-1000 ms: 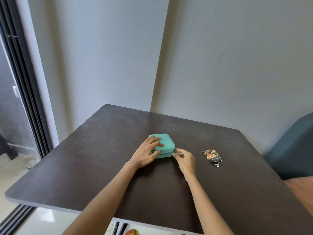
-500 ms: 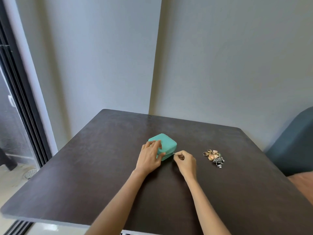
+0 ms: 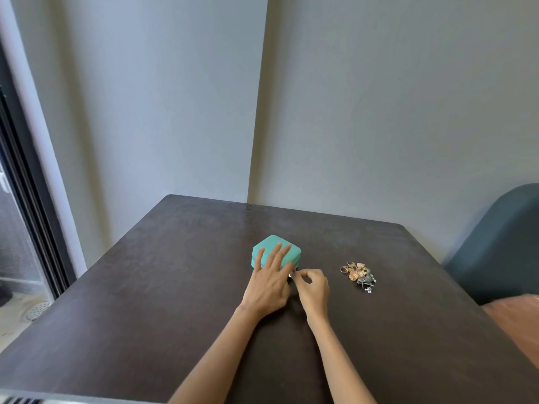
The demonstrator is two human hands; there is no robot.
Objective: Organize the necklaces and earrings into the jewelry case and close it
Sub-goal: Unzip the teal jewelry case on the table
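Both hands on the job, side by side near the middle of the table (image 3: 145, 301). Left hand (image 3: 269, 282) lies flat on the jewelry case (image 3: 275, 247), fingers straight and spread across the lid, palm hanging over the case's near edge. Right hand (image 3: 312, 288) sits just right of it, fingers curled, thumb and forefinger pinching a small metal bit at the case's near right corner; looks like the zipper pull (image 3: 290, 275), but it's too small to be sure. Knuckles of my two hands nearly touch there.

Case: teal, square with rounded corners, lid down, turned so a corner points toward the far edge of the table. It sits flat on the dark wood, roughly central, somewhat closer to the far edge than to the near one. Can't tell how much of the zip is done up; my left hand covers the near side.

Jewelry pile (image 3: 358, 274): right of the case, well apart from it, near my right hand but not touching. Gold-tone hoops and pieces tangled with darker silver ones, a few tiny pale beads at its near side. Can't separate necklaces from earrings in the heap.

Beyond the far edge: grey walls meeting in a corner. Dark blue chair back (image 3: 495, 243) off the right edge. Sliding door frame (image 3: 26, 199) off the left.
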